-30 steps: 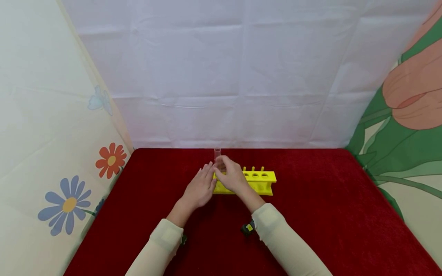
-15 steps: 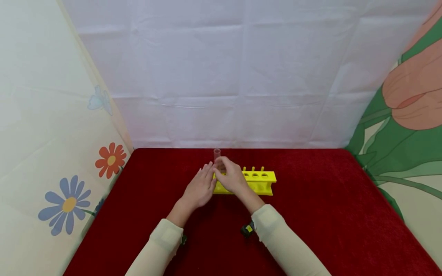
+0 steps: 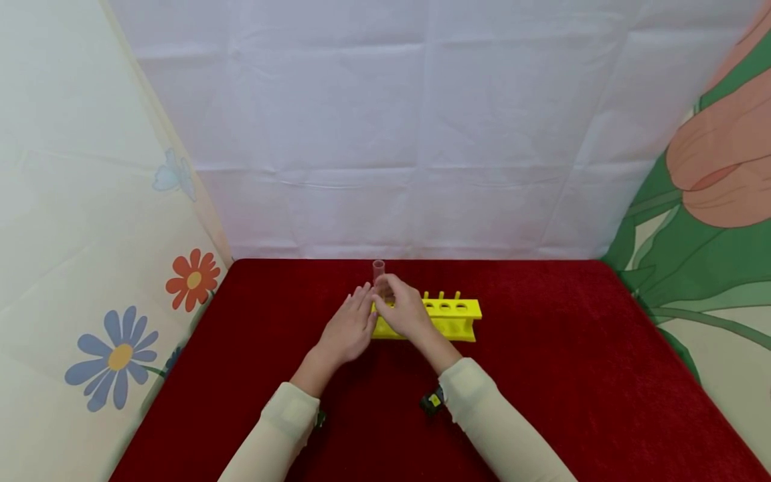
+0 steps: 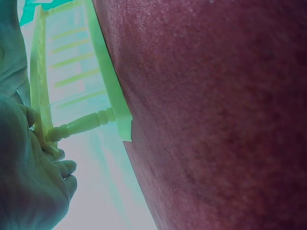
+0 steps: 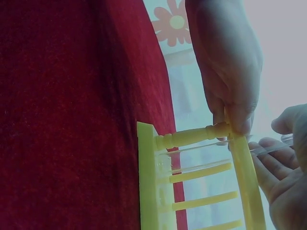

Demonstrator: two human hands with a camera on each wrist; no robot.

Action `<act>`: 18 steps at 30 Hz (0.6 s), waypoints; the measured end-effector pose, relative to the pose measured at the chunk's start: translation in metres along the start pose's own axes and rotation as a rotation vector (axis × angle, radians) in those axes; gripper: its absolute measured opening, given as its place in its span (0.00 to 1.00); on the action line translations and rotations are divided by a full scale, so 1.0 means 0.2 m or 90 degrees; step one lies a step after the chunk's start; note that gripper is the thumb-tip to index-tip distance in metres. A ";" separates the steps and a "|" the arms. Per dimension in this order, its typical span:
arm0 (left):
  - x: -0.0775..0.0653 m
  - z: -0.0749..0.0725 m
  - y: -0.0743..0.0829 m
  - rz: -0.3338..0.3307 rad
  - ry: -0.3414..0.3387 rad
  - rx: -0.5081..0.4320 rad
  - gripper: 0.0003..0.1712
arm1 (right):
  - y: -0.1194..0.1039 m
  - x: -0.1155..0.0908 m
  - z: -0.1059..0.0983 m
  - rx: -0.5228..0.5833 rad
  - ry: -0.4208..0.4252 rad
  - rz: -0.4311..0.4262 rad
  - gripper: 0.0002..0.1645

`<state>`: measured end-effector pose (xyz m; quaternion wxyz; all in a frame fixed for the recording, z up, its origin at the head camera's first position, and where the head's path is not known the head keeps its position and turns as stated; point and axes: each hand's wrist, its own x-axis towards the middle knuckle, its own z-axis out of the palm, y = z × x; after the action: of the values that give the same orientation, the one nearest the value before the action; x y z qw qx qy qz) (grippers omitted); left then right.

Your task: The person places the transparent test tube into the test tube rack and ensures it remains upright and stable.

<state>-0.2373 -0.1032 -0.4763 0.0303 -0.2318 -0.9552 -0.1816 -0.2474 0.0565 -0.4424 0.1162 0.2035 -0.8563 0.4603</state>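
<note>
While the left hand point(image 3: 348, 329) rests with fairly straight fingers point(image 5: 238, 120) against the left end of the yellow rack point(image 3: 448, 318), the right hand point(image 3: 405, 311) pinches a clear test tube point(image 3: 379, 276) between curled fingers point(image 5: 268, 163). That tube stands upright in the rack's leftmost hole, its open mouth above both hands. Rack and hands sit near the middle of the red counter point(image 3: 572, 375), toward its far edge. Flowered cloth hangs left point(image 3: 120, 355) and right.
</note>
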 end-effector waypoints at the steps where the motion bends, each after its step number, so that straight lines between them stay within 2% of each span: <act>1: 0.00 0.00 0.00 0.000 0.000 0.001 0.33 | 0.00 0.00 0.00 -0.002 0.000 -0.002 0.15; 12: 0.00 0.01 -0.01 0.004 0.000 0.002 0.33 | -0.01 0.00 0.00 -0.006 -0.011 0.016 0.16; 18: 0.00 0.00 0.00 -0.001 -0.003 0.003 0.33 | -0.01 0.00 -0.01 -0.007 -0.014 0.009 0.16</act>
<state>-0.2370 -0.1036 -0.4772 0.0287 -0.2314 -0.9558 -0.1790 -0.2459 0.0572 -0.4408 0.1048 0.2020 -0.8614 0.4542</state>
